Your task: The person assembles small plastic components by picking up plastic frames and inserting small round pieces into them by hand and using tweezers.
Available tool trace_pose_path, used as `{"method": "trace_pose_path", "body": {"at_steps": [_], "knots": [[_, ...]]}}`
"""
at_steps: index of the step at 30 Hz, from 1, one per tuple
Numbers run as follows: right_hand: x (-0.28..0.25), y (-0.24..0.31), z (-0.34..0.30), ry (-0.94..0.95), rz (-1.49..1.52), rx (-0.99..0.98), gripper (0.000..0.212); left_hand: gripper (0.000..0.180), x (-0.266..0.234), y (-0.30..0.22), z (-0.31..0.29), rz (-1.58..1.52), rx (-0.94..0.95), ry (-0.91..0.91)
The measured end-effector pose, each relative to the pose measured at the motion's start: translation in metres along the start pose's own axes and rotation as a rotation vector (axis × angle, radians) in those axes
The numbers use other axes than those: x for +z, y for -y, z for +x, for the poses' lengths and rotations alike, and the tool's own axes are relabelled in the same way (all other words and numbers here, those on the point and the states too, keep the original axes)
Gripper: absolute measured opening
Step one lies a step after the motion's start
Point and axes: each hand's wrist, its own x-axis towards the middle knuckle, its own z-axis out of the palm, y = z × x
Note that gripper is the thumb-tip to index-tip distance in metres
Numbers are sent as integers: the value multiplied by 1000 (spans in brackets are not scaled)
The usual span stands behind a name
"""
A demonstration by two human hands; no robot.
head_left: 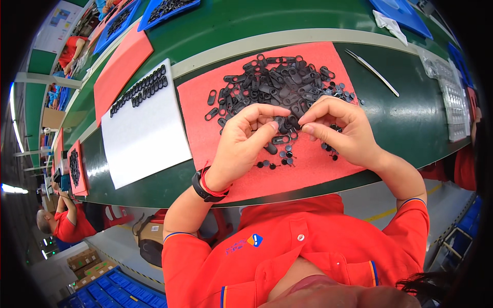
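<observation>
My left hand and my right hand meet over the near side of a heap of black oblong plastic parts, each with a ring-shaped end. Between my fingertips is a small black plastic part. The left thumb and forefinger close on one side of it. Thumb and forefinger of the right hand are pinched at its other side; what they grip is too small to make out. Small round black pieces lie near my left wrist, and more lie around the right hand. Everything rests on a red mat.
Left of the mat, a white foam sheet carries rows of black parts. White-handled tweezers lie right on the green table. Clear plastic trays stand far right. Blue bins are at the back; co-workers sit at left.
</observation>
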Motion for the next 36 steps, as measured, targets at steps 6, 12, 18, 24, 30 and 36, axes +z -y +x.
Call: {"method": "trace_pose_path", "body": {"at_steps": [6, 12, 18, 24, 30, 36], "knots": [[0, -1, -1, -3, -65, -17, 11, 19, 1, 3, 1, -28, -22, -51], [3, 4, -2, 8, 93, 94, 9, 19, 5, 8, 3, -133, 69, -76], [6, -3, -3, 39, 41, 27, 8, 19, 2, 7, 4, -52, 62, -91], [6, -7, -1, 13, -194, -189, 8, 22, 4, 8, 3, -111, 17, -46], [8, -7, 0, -72, -226, -197, 6, 23, 3, 8, 3, -184, -28, -29], [7, -10, 0, -26, -39, 34, 4, 20, 7, 5, 3, -187, -49, -54]]}}
